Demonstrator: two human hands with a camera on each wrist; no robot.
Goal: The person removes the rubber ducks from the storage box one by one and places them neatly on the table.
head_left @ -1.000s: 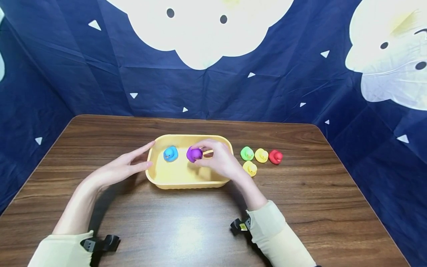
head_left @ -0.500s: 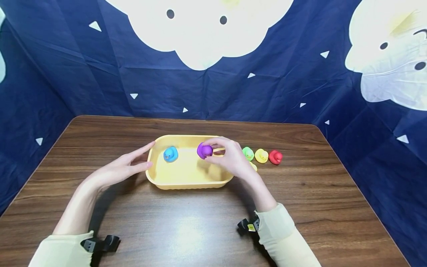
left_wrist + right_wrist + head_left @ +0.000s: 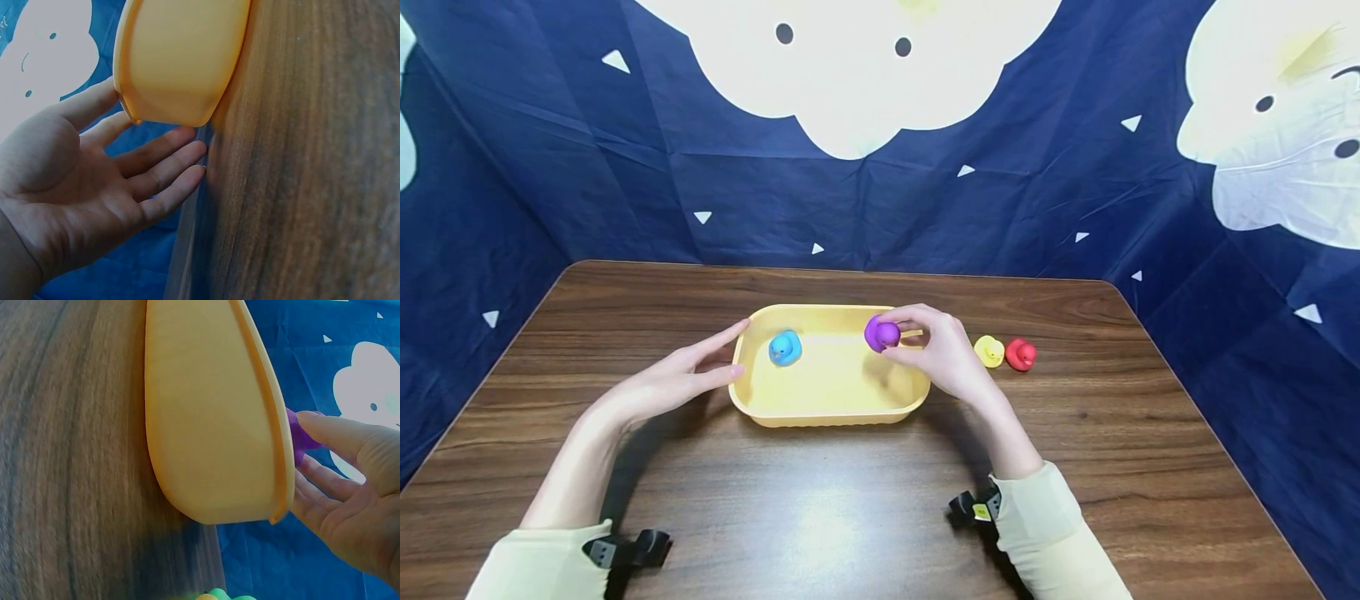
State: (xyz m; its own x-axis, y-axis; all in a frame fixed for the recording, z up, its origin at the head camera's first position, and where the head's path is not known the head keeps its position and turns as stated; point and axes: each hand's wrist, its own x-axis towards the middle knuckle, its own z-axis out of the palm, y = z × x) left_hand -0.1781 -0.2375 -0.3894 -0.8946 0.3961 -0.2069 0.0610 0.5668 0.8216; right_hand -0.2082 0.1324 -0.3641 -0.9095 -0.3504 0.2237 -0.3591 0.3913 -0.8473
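Observation:
A purple rubber duck (image 3: 882,333) is pinched between the thumb and fingers of my right hand (image 3: 946,354), over the right part of a yellow plastic tub (image 3: 827,421). In the right wrist view the purple duck (image 3: 303,434) shows just past the tub's rim, partly hidden by it. On the tub's floor at the left sits a blue rubber duck (image 3: 785,347). My left hand (image 3: 658,379) has its fingers stretched out, with thumb and forefinger touching the tub's left end. Its other fingers (image 3: 169,169) are spread beneath the rim in the left wrist view.
To the right of the tub, a yellow duck (image 3: 989,351) and a red duck (image 3: 1021,354) stand on the wooden table (image 3: 1120,467). Part of a green duck (image 3: 219,594) shows low in the right wrist view. A blue cloth (image 3: 760,200) with clouds hangs behind.
My right hand has moved right across the tub with the purple duck. It now covers the green duck and the nearer yellow duck in the head view. The left hand has stayed put.

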